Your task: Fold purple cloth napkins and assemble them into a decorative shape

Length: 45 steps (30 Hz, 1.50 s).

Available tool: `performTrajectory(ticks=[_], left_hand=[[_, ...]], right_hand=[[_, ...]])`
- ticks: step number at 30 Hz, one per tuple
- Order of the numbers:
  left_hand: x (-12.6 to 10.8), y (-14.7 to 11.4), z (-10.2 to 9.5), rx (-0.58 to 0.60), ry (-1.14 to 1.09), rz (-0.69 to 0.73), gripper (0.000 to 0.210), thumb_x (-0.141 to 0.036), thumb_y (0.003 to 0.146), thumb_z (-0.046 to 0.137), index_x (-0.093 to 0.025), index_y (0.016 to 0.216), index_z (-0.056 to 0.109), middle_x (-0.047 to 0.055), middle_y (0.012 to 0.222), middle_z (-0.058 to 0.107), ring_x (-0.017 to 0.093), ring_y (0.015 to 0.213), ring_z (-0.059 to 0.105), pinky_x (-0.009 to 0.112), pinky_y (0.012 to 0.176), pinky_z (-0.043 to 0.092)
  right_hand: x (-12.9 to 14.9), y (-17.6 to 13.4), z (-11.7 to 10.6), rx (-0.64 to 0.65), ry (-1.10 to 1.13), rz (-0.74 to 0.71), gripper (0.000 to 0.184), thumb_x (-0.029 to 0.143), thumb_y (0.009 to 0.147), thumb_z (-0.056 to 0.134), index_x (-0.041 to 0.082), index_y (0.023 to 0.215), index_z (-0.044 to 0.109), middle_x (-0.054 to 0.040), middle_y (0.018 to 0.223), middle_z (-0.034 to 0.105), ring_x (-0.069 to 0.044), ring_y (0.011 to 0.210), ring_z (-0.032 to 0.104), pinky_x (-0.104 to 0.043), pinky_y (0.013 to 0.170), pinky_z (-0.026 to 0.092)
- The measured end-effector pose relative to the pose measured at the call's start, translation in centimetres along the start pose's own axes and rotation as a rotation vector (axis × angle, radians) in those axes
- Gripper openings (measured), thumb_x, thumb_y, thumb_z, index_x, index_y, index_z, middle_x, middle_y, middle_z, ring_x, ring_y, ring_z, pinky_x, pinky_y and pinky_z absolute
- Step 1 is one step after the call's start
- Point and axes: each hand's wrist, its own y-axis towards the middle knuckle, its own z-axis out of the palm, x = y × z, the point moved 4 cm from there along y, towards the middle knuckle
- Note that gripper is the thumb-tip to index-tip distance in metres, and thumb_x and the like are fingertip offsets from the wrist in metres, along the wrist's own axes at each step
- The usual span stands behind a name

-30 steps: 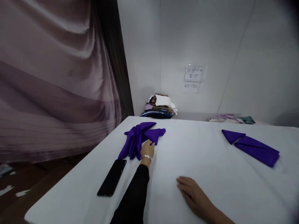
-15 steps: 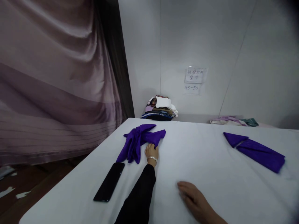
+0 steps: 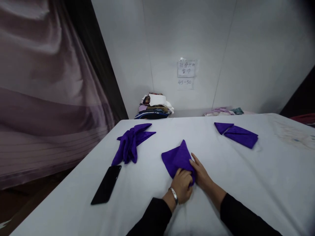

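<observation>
A purple cloth napkin (image 3: 177, 160) lies on the white table in front of me, one corner pointing away. My left hand (image 3: 182, 184), with a silver bracelet at the wrist, has its fingers curled over the napkin's near edge and grips it. At the napkin's right side, my right hand (image 3: 200, 172) holds the edge with the thumb on top, its fingers partly hidden behind the cloth. Further left lies a bunched purple napkin (image 3: 130, 144) with pointed ends. A folded purple napkin (image 3: 240, 134) rests at the far right.
A black phone (image 3: 106, 185) lies flat on the left of the white table (image 3: 137, 209). Stacked folded cloths (image 3: 155, 106) stand beyond the far edge, with more cloths (image 3: 222, 111) to their right. Handwritten paper signs (image 3: 186, 73) hang on the wall. A draped curtain (image 3: 49, 98) borders the left.
My left hand has drawn one napkin away from the bunched purple cloth toward me. My right hand has come in and taken its right edge. The view has shifted to the right.
</observation>
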Motion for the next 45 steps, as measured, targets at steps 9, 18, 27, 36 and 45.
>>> performTrajectory(ticks=[9,18,27,36,45], left_hand=[[2.2,-0.5,-1.9,-0.230,-0.016,-0.283,0.015,-0.026,0.083,0.044,-0.020,0.085,0.058,0.006,0.094,0.063,0.019,0.094,0.055,0.036,0.087,0.039],[8.8,-1.4,-3.3,-0.125,0.315,-0.794,0.048,-0.042,0.081,0.048,-0.016,0.121,0.049,0.012,0.129,0.048,0.025,0.123,0.037,0.042,0.103,0.024],[10.0,0.5,-3.3,-0.265,0.286,-0.789,0.026,-0.031,0.078,0.053,-0.017,0.099,0.059,0.011,0.118,0.056,0.024,0.117,0.042,0.041,0.100,0.026],[12.2,0.2,-4.0,-0.456,0.127,-0.742,0.008,-0.017,0.070,0.055,-0.020,0.077,0.053,0.006,0.100,0.062,0.020,0.096,0.056,0.037,0.087,0.042],[13.3,-0.8,-5.0,-0.656,0.003,-0.671,0.015,-0.034,0.075,0.053,-0.020,0.080,0.057,0.004,0.085,0.062,0.019,0.081,0.059,0.035,0.074,0.049]], right_hand=[[0.1,0.1,-0.9,-0.036,0.011,-0.029,0.075,0.030,0.071,0.064,0.023,0.137,0.030,-0.0061,0.116,0.061,-0.024,0.101,0.059,-0.043,0.092,0.044],[2.4,-0.7,-3.3,-0.214,-0.702,-0.333,0.063,0.044,0.079,0.055,0.026,0.135,0.034,-0.0055,0.142,0.033,-0.024,0.129,0.029,-0.045,0.105,0.026],[0.0,-1.9,-0.1,0.245,-1.416,-0.426,0.058,0.027,0.078,0.055,0.020,0.133,0.040,-0.0087,0.138,0.040,-0.027,0.130,0.026,-0.050,0.106,0.015],[1.5,-0.4,-3.8,-0.168,-0.365,-0.217,0.029,0.040,0.076,0.057,0.021,0.097,0.065,-0.0037,0.089,0.069,-0.023,0.084,0.062,-0.039,0.078,0.048],[3.2,-3.3,-9.2,-0.415,-0.136,-0.137,0.045,0.034,0.068,0.067,0.025,0.111,0.056,-0.0040,0.113,0.062,-0.024,0.102,0.057,-0.038,0.083,0.047]])
